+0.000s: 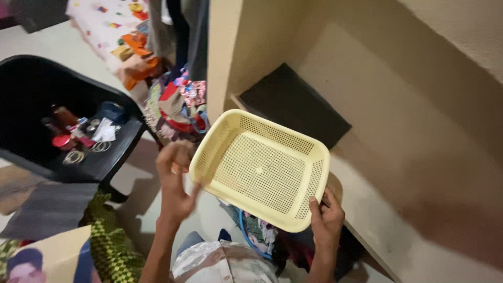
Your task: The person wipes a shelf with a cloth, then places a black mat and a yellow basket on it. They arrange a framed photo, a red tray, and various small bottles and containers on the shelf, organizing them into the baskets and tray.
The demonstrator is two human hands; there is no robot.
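A pale yellow perforated plastic basket (262, 167) is held tilted in front of me, its inside facing up and holding nothing. My left hand (175, 181) grips its left rim, blurred. My right hand (326, 217) holds the lower right corner, thumb on the rim. Beneath the basket lies a heap of coloured cloth (257, 233).
A black plastic chair (36, 89) at left carries small items such as bangles and little bottles on its seat. Folded bright clothes (178, 107) pile up beside a beige wall pillar (230, 52). A dark mat (293, 105) lies on a concrete shelf at right.
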